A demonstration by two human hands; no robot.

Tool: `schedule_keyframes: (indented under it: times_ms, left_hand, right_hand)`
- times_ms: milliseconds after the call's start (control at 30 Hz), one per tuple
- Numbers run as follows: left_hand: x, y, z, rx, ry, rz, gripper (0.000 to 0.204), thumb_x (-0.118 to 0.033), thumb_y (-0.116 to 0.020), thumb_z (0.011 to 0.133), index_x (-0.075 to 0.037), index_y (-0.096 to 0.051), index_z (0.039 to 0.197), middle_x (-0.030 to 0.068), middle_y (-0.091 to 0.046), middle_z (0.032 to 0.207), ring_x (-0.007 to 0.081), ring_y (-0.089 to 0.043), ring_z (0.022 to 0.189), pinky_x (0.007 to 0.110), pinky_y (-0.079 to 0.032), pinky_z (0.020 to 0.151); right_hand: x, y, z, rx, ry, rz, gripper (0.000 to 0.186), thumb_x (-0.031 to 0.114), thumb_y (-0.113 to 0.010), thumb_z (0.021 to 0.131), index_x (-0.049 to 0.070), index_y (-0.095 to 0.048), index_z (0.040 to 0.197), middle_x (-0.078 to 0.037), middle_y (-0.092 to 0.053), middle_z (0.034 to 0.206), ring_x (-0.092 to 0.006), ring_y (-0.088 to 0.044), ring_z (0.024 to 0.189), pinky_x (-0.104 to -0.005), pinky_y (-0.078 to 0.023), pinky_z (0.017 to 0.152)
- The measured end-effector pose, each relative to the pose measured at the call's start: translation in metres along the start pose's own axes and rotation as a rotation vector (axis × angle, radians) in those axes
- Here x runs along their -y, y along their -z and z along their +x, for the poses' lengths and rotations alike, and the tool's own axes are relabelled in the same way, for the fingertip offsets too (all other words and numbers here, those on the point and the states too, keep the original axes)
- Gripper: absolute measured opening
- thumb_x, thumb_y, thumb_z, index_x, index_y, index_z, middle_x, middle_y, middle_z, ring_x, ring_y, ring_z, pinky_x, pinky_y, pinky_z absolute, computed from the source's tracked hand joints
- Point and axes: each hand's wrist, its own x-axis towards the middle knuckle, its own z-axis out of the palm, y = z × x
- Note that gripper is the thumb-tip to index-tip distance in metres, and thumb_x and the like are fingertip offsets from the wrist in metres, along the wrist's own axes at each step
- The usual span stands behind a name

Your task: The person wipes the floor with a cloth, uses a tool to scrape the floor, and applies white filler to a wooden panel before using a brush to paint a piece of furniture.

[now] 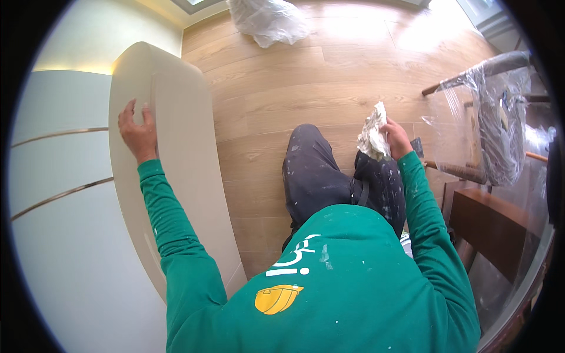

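Crumpled white cloth [372, 136]: sitting in the grip of the right hand [398, 141], to the person's right.
Right hand: closing its fingers around one edge of the cloth, which is bunching up beside the knees of the paint-flecked dark trousers [315, 167], over the wood-plank floor [265, 100]. Left hand: holding nothing visible, spreading thumb and fingers wide over the beige round-ended unit [191, 141]; how firmly it is pressing, one cannot tell. Surroundings: pale panels [59, 156] with metallic strips are standing left of the unit; clear plastic sheeting [271, 23] is lying bunched on the floor ahead; wooden furniture [491, 226], partly plastic-wrapped, is standing at the right. Garment: a green top [353, 282] is covering both arms.
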Motion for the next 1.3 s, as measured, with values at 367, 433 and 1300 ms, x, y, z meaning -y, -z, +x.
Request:
schedule_keyframes:
  times_ms: [367, 433, 1300]
  left_hand:
    - [-0.009, -0.025, 0.028, 0.044, 0.187, 0.002, 0.034, -0.03, -0.074, 0.091, -0.005, -0.071, 0.114, 0.0075, -0.067, 0.099, 0.0224, -0.063, 0.095, 0.038, -0.052, 0.088]
    - [0.001, -0.023, 0.022, 0.048, 0.201, 0.025, 0.034, -0.029, -0.076, 0.09, -0.006, -0.071, 0.113, 0.0057, -0.068, 0.1, 0.0199, -0.063, 0.093, 0.035, -0.05, 0.081]
    - [0.006, -0.042, 0.017, 0.065, 0.206, 0.08, 0.041, -0.043, -0.073, 0.091, -0.011, -0.075, 0.115, 0.0027, -0.074, 0.105, 0.0148, -0.067, 0.098, 0.03, -0.052, 0.087]
  right_hand:
    - [-0.049, 0.061, 0.188, -0.55, 0.069, -1.567, 0.067, 0.01, -0.057, 0.081, 0.004, -0.047, 0.147, -0.024, -0.067, 0.12, -0.0358, -0.065, 0.111, -0.0421, -0.052, 0.098]
    - [-0.074, 0.047, 0.202, -0.547, 0.009, -1.553, 0.067, 0.014, -0.055, 0.082, 0.006, -0.046, 0.148, -0.028, -0.056, 0.138, -0.0428, -0.054, 0.127, -0.0456, -0.045, 0.108]
    - [-0.171, -0.042, 0.213, -0.346, 0.624, -1.613, 0.056, 0.003, -0.056, 0.077, 0.004, -0.06, 0.133, -0.02, -0.058, 0.139, -0.0394, -0.052, 0.125, -0.0457, -0.043, 0.107]
